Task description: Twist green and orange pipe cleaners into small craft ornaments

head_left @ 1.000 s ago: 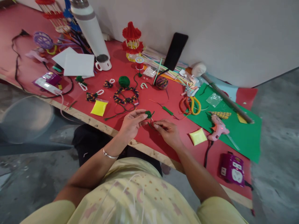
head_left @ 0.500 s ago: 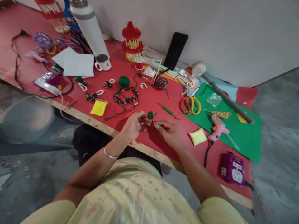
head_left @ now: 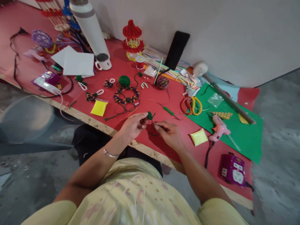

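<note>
A small dark green yarn piece (head_left: 150,116) is held up over the front of the red table. My left hand (head_left: 134,127) pinches its left side between fingertips, partly covering it. Just to the right, my right hand (head_left: 169,133) is closed in a pinch on a thin strand running down from the yarn piece; its exact kind is too fine to make out. A loop of dark green cord (head_left: 153,134) droops beneath both hands. Beyond them lies a green-handled crochet hook (head_left: 168,110), and a braided multicoloured yarn ring (head_left: 126,95) rests farther left.
Yellow-handled scissors (head_left: 196,105) lie right of the hook. A pink glue gun (head_left: 219,127) with a lit light sits on green sheet (head_left: 248,137). Yellow packets (head_left: 198,137), a green yarn ball (head_left: 124,81), a white mug (head_left: 103,62) and a leaning phone (head_left: 177,50) stand around.
My left fingers have moved up onto the green yarn piece and now cover part of it. The piece has turned slightly and shifted left. My right hand stays nearly still.
</note>
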A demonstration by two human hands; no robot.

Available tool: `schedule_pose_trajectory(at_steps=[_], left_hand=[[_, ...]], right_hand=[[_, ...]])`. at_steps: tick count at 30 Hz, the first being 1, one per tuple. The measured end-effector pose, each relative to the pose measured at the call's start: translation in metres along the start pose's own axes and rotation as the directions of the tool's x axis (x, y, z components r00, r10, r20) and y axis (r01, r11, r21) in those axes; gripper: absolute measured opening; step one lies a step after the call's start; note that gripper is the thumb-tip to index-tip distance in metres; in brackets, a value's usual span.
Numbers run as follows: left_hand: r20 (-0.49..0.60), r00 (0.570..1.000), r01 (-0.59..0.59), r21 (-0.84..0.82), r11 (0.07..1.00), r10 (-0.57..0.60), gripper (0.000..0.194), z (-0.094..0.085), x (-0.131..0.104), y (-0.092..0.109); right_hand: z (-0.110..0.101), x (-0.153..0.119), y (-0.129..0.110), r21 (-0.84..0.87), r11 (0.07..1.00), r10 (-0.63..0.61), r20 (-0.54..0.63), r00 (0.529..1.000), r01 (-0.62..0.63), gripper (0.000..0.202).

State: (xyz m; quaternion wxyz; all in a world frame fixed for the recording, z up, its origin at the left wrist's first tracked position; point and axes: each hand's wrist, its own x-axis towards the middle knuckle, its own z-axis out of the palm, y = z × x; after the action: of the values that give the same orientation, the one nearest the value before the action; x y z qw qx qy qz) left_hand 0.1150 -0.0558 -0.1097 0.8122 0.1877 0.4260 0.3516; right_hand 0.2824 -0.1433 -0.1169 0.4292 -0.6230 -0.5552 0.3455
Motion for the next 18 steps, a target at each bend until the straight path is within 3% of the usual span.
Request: schedule_pose_trajectory(at_steps=[18], left_hand=[[0.003, 0.997, -0.075, 0.059, 0.995, 0.075, 0.026, -0.0026, -0.0013, -0.0041]], right_hand=[[0.0004, 0.0003, -0.0010, 0.005, 1.000, 0.002, -0.014, 1.000, -0.002, 0.017]])
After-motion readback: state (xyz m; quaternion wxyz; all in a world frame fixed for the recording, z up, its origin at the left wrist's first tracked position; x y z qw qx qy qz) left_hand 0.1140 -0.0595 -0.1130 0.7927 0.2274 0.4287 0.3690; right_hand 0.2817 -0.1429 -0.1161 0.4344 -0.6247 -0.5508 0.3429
